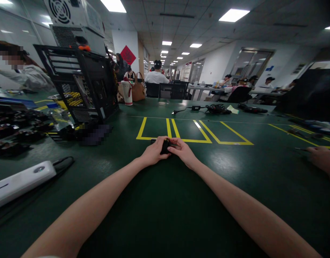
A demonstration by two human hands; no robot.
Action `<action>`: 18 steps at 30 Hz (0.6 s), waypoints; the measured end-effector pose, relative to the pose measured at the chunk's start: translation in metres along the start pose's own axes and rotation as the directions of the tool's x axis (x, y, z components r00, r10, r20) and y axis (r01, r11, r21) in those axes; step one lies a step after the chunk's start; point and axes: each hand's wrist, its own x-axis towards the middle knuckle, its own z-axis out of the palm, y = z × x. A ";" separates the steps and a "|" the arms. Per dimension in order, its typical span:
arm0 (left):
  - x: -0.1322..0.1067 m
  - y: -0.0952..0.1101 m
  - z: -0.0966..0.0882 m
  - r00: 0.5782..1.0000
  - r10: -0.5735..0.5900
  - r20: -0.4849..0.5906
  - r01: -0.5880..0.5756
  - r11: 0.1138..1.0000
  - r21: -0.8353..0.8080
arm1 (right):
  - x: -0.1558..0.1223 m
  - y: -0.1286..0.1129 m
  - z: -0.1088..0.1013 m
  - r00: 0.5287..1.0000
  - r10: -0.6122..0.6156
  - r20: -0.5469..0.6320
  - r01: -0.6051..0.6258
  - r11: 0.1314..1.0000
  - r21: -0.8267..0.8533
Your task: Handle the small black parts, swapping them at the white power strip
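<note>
Both of my hands meet over the green table (154, 190), just in front of a yellow tape outline. A small black part (165, 146) sits between them; its exact kind I cannot make out. My left hand (153, 152) wraps round it from the left, fingers over its top. From the right, my right hand (183, 152) pinches at its side, thumb and forefinger holding something thin, perhaps a slim shaft, too small to name. The fingers cover much of the black part.
A black computer case (84, 82) stands back left near a paper cup (127, 92). A white power bank (25, 182) with a cable lies left. Black cables (216, 109) lie at the back. At the right edge is another person's hand (322, 159) with a thin tool.
</note>
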 end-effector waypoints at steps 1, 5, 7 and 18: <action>0.000 0.000 0.000 1.000 0.000 0.000 0.000 1.000 0.000 | 0.000 0.000 -0.001 1.000 0.020 0.003 -0.020 1.000 -0.002; 0.000 0.000 0.000 1.000 -0.005 0.012 0.005 1.000 -0.002 | -0.001 0.001 -0.001 0.999 0.028 0.037 -0.030 0.999 0.040; -0.001 0.000 -0.001 1.000 -0.006 0.014 0.006 1.000 0.000 | -0.002 0.000 0.000 0.999 -0.004 0.044 0.001 0.998 0.066; 0.001 0.000 0.001 1.000 -0.011 0.012 0.011 1.000 0.014 | 0.000 0.003 0.001 1.000 -0.007 -0.026 0.007 1.000 -0.010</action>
